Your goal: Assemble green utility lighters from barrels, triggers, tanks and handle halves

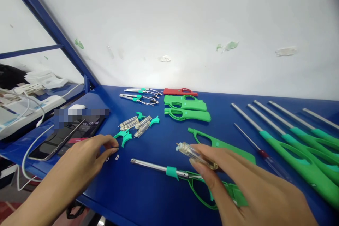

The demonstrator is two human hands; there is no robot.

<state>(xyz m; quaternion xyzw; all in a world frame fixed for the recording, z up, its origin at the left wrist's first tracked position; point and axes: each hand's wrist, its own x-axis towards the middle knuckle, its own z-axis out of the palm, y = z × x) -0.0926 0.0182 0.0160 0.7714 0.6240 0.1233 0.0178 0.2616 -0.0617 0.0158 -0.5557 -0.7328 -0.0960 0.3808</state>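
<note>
My right hand (249, 183) pinches a clear lighter fuel tank (193, 154) between thumb and fingers, held above the blue table. Below it lies an opened lighter, with its metal tube (149, 164), teal collar (172, 172) and green half shell (194, 188) showing. My left hand (84, 153) is at the tabletop, thumb and fingertips pinched together; anything between them is too small to make out. Beside those fingertips are small white pieces (117, 157) and teal triggers (126, 138). More clear tanks (143, 126) lie just beyond.
Several assembled green lighters (293, 159) and a screwdriver (265, 153) lie at right. Green shells (188, 114), a red shell (180, 91) and wired metal tubes (139, 97) lie at the back. Phones (60, 137) and a white power strip (31, 113) with cables are left.
</note>
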